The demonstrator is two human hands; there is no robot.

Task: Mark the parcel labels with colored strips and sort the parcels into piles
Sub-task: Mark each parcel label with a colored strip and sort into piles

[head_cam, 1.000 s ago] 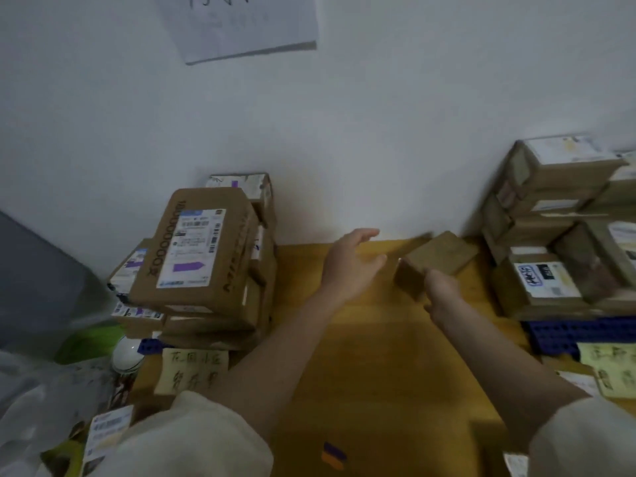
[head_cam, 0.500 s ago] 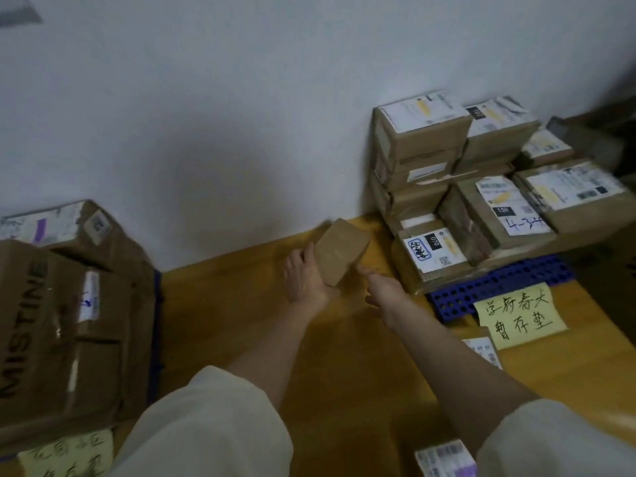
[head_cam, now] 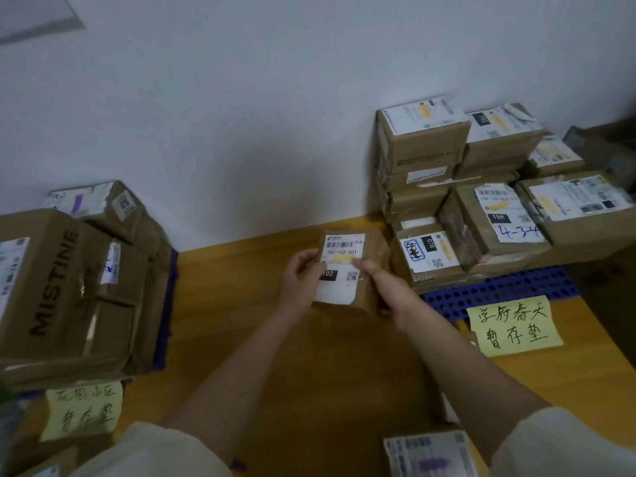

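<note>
While pinched between both hands' fingers [head_cam: 308, 258], small brown cardboard parcel [head_cam: 370, 246], white label [head_cam: 339, 266] reading "102-102-C01", yellow strip [head_cam: 340, 259].

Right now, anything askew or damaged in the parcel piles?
Mostly tidy. In the right pile, the box marked 4-3 lies tilted against its neighbours, not flat. The parcel in both hands (left hand, right hand) looks intact, its yellow strip on.

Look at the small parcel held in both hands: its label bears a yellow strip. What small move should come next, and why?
Probably set the small parcel onto the right pile. Its yellow strip matches the yellow marks on those labels; the left pile shows purple. Both the left hand and right hand grip it.
</note>
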